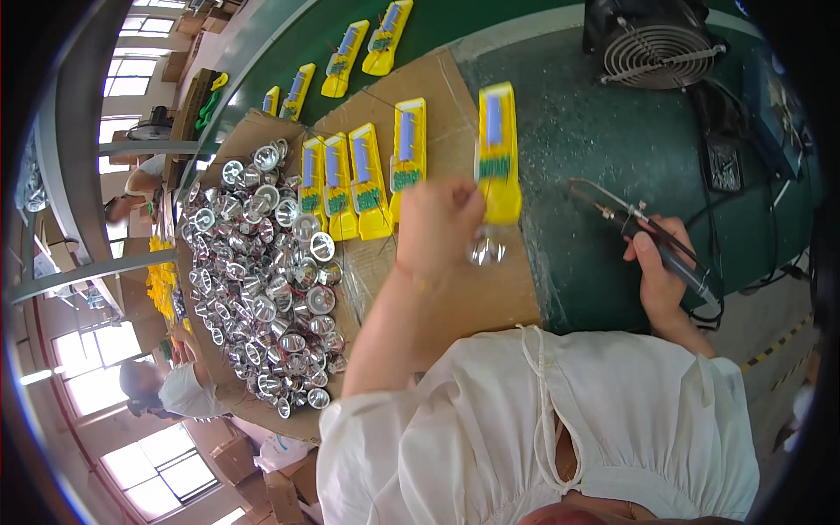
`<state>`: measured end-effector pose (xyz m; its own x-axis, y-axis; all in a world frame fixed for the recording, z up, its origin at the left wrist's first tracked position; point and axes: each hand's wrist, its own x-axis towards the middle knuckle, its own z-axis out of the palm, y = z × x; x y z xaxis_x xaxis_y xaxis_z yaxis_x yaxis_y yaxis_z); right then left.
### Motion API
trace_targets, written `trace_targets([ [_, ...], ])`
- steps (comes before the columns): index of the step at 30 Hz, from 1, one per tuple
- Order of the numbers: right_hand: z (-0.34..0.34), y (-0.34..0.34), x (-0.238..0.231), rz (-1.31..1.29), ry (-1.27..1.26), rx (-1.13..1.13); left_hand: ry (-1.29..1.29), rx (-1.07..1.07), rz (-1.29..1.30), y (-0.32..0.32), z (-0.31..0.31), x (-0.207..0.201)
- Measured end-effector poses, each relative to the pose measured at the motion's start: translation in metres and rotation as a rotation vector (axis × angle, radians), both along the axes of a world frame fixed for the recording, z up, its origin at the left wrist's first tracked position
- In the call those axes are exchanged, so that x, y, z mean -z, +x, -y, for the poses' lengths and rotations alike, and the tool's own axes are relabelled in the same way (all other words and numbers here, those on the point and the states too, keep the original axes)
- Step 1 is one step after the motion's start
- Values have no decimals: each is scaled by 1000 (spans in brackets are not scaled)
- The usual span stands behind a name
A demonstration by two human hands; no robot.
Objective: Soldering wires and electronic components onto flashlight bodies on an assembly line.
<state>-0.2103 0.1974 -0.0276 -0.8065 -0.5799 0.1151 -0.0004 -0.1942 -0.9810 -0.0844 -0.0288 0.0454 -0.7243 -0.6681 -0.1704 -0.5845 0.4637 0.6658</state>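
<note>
My left hand point(440, 219), slightly blurred, is closed above the cardboard sheet, its fingers curled. What they hold, if anything, is hidden. Close beside the fist is a shiny silver reflector cup point(486, 252); whether the hand touches it I cannot tell. Just beyond lies a yellow plastic housing point(503, 197) with a blue-violet battery cell and a green circuit board. My right hand point(658, 267) grips a soldering iron point(681, 264) by its dark handle. A thin metal guide tube runs along the iron, whose tip points left over the green table.
A large heap of reflector cups point(262, 280) covers the left of the cardboard point(490, 302). Several similar housings point(367, 188) lie in a row, others farther back. A fan point(656, 57) and a blue box point(774, 109) stand at the far right; cables trail nearby. People work at left.
</note>
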Motion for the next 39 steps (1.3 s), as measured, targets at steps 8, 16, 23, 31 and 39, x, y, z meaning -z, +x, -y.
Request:
trace_targets([
  [8, 7, 6, -7, 52, 82, -77, -465, -149, -112, -143, 165, 4],
  [16, 5, 6, -12, 94, 60, -91, -493, 220, 427, -12, 112, -3],
  [23, 8, 10, 1, -122, 131, 47, -338, 2, 252, 1, 24, 9],
  [31, 6, 19, 5, -151, 125, 78, -883, -656, -210, 154, 24, 6],
  [39, 7, 39, -17, -182, 77, -40, -1051, -923, 226, 217, 30, 12],
])
